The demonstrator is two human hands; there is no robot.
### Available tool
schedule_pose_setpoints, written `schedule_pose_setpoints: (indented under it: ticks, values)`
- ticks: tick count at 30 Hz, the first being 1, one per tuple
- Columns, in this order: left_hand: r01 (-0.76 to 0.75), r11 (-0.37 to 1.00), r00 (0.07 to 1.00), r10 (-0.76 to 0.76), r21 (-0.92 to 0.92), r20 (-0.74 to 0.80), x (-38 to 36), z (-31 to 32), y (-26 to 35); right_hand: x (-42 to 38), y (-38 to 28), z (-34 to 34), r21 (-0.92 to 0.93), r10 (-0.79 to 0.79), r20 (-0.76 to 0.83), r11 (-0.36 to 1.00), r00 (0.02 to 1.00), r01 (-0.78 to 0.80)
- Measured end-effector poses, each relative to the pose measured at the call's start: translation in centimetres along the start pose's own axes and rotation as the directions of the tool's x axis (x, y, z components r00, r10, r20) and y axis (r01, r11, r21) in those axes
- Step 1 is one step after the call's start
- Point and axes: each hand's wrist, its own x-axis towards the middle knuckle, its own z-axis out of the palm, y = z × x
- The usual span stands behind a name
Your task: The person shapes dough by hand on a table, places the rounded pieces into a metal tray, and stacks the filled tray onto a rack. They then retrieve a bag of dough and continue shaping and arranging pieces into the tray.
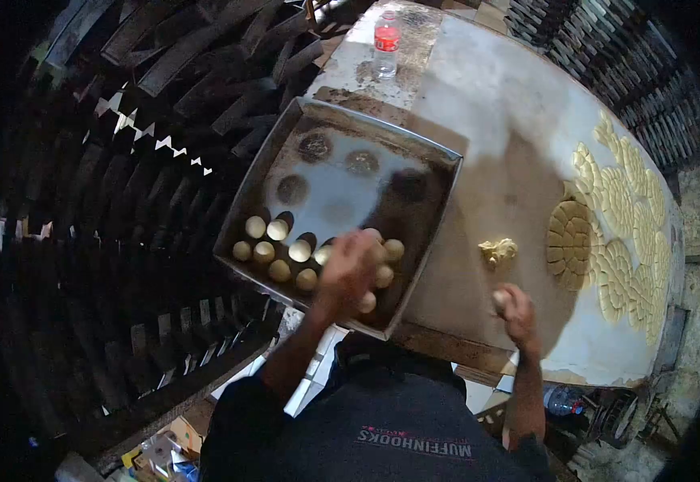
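Observation:
My left hand point(348, 269) reaches down into a square metal tray point(232, 210), low over the dough balls near its front side. It is somewhat blurred, and its fingertips are hidden beneath it. Round pale dough balls point(279, 271) sit in rows along that side, some of them partly covered by the hand. My right hand point(519, 315) is closed by the table's front edge, with a small dough ball point(500, 299) at its fingertips. A little beyond it lies a ragged lump of dough point(498, 251) on the tabletop.
On the table's right side lie a round of dough cut into pieces point(569, 245) and a broad spread of cut dough point(635, 233). A plastic bottle point(386, 44) with a red label stands at the far edge. Dark stacked slats point(197, 72) rise at left.

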Motion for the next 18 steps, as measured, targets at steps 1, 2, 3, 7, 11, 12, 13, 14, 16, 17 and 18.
schedule_pose_setpoints:
  ticks: [1,2,3,7,11,12,13,14,16,17,18]
  values:
    - [0.363,0.908,0.932,-0.352,-0.208,0.089,1.8,-3.9,-0.5,2.1,-0.2,3.0,-0.175,-0.212,0.077,0.959,0.974,0.222]
    - [0.254,0.963,0.967,-0.250,-0.092,0.053,1.8,-4.3,-5.3,1.8,-5.9,7.1,-0.134,-0.251,0.128,0.954,0.960,0.267]
    - [0.142,0.989,0.989,-0.142,0.032,0.028,1.4,-3.7,-10.0,1.9,-10.1,10.9,-0.151,-0.416,0.159,0.886,0.896,0.438]
    - [0.267,0.946,0.927,-0.304,0.183,0.218,1.1,-4.3,-14.0,8.4,-12.5,22.5,-0.135,-0.734,0.404,0.543,0.546,0.829]
    - [0.313,0.931,0.891,-0.356,0.186,0.280,1.1,-5.0,-12.7,10.4,-8.6,24.2,-0.366,-0.746,0.522,0.241,0.413,0.899]
    - [0.269,0.944,0.895,-0.317,0.189,0.312,1.4,-5.3,-11.6,9.8,-7.7,22.4,-0.397,-0.755,0.482,0.264,0.445,0.879]
    - [0.226,0.938,0.934,-0.285,0.263,0.213,2.0,-5.5,-11.0,8.9,-7.0,19.8,-0.315,-0.837,0.366,0.300,0.407,0.901]
    - [0.181,0.929,0.966,-0.230,0.324,0.121,3.4,-4.9,-9.6,8.2,-5.8,16.7,-0.242,-0.899,0.230,0.318,0.373,0.916]
    - [0.257,0.955,0.963,-0.266,0.146,0.044,8.7,-2.0,-1.9,6.3,-1.2,9.5,-0.367,-0.815,0.029,0.530,0.579,0.765]
    - [0.166,0.984,0.985,-0.169,0.068,0.036,11.2,0.4,0.8,5.3,1.5,5.8,-0.387,-0.693,-0.135,0.695,0.708,0.606]
    - [0.111,0.993,0.990,-0.115,0.051,0.077,14.0,3.0,4.5,4.7,4.0,2.5,-0.405,-0.675,-0.197,0.716,0.711,0.568]
